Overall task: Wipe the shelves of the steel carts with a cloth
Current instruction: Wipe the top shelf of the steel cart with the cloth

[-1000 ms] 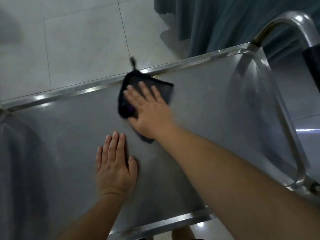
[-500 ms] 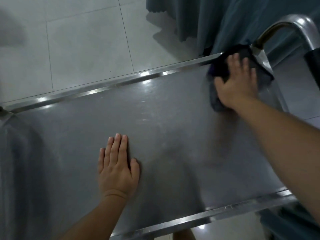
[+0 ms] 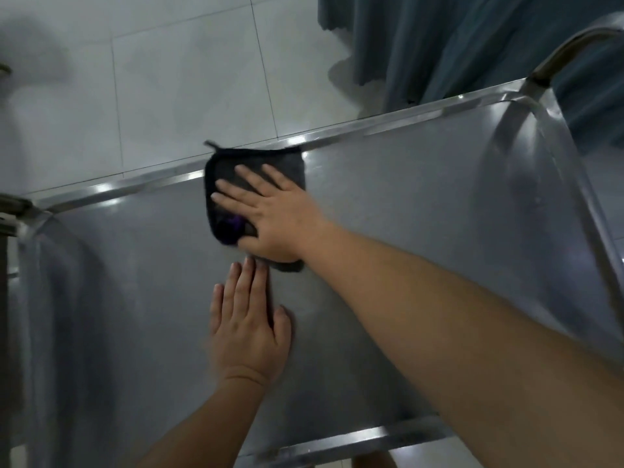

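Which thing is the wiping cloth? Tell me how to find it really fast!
Find the big shiny steel cart shelf that fills most of the picture. Look along its far rim, near the middle, where the right hand presses flat. Under that hand is the cloth: a dark, squarish pad with a little loop at its corner, the only soft black thing on the grey metal.

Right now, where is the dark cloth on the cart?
In the head view the dark cloth lies on the steel shelf against its far rim, left of centre, under the right hand, just beyond the left hand.

Steel shelf [image 3: 422, 231] (cloth [image 3: 256, 163] atop)
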Demonstrator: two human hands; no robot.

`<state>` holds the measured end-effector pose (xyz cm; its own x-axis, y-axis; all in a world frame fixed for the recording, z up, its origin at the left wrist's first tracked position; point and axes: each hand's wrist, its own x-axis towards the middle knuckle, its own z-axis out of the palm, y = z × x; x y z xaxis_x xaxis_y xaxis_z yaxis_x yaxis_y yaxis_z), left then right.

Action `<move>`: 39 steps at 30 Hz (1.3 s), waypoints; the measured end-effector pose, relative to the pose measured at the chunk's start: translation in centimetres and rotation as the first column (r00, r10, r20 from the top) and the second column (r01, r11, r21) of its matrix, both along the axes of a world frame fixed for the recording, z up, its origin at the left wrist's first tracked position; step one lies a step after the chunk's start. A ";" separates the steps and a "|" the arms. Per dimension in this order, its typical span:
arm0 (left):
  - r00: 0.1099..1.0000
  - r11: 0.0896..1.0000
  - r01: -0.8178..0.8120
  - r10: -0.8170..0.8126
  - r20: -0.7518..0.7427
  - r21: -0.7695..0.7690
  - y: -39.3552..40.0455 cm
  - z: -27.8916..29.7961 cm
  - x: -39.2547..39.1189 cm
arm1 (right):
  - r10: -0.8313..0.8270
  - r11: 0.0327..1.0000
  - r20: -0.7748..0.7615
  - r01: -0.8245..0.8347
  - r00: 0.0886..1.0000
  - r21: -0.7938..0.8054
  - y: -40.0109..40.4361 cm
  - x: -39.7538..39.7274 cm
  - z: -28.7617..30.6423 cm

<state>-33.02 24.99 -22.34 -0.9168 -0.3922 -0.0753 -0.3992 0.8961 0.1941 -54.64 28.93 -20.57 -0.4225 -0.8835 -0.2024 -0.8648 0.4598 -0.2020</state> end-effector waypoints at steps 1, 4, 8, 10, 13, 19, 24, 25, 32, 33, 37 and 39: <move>1.000 1.000 0.002 -0.002 0.006 -0.002 -0.1 0.0 0.1 | 0.069 0.998 -0.002 -0.069 0.998 -0.001 -0.7 -0.3 -0.2; 1.000 1.000 0.005 -0.005 -0.011 -0.006 -0.4 -0.2 0.3 | 0.035 0.999 -0.037 -0.036 0.999 -0.024 -0.4 -2.0 -0.5; 0.999 1.000 0.008 -0.009 -0.037 -0.013 -0.3 -0.3 0.5 | -0.288 0.957 -0.050 0.285 0.956 -0.060 5.5 -7.1 -0.2; 0.999 1.000 0.011 -0.011 -0.038 -0.017 -0.4 -0.4 0.5 | -0.442 0.896 -0.041 0.439 0.896 -0.064 10.0 -9.8 0.0; 0.998 1.000 0.010 -0.012 -0.055 -0.025 -0.6 -0.5 0.4 | -0.585 0.811 -0.056 0.583 0.809 -0.053 16.6 -12.7 0.2; 0.998 0.999 0.009 -0.011 -0.064 -0.035 -0.4 -0.6 0.0 | -0.723 0.689 -0.101 0.725 0.684 -0.018 27.4 -16.6 0.5; 0.998 0.999 0.018 -0.020 -0.067 -0.028 0.0 -0.8 0.5 | -0.732 0.671 -0.155 0.742 0.663 0.005 29.5 -15.5 0.2; 0.998 0.999 0.020 -0.022 -0.065 -0.030 0.1 -0.8 0.7 | -0.749 0.651 -0.154 0.759 0.645 0.009 29.7 -15.0 0.3; 0.998 1.000 0.009 -0.009 -0.054 0.001 0.1 -1.0 0.6 | -0.863 0.487 -0.157 0.873 0.481 -0.003 33.2 -9.1 0.2; 0.999 1.000 0.008 -0.008 -0.054 0.003 0.1 -0.9 0.7 | -0.878 0.461 -0.145 0.887 0.456 -0.005 33.9 -7.8 0.3; 0.998 1.000 0.005 -0.004 -0.063 0.011 0.2 -0.7 0.7 | -0.919 0.383 -0.100 0.924 0.380 -0.009 37.1 -0.9 0.6; 0.998 1.000 0.003 -0.002 -0.065 0.012 0.3 -0.5 0.7 | -0.938 0.334 -0.106 0.943 0.331 -0.010 38.4 3.9 0.6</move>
<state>-32.29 25.32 -22.87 -0.9208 -0.3895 -0.0199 -0.3833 0.8945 0.2301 -50.79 67.38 -19.95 -0.9817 0.1209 -0.1474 0.1383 0.9838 -0.1140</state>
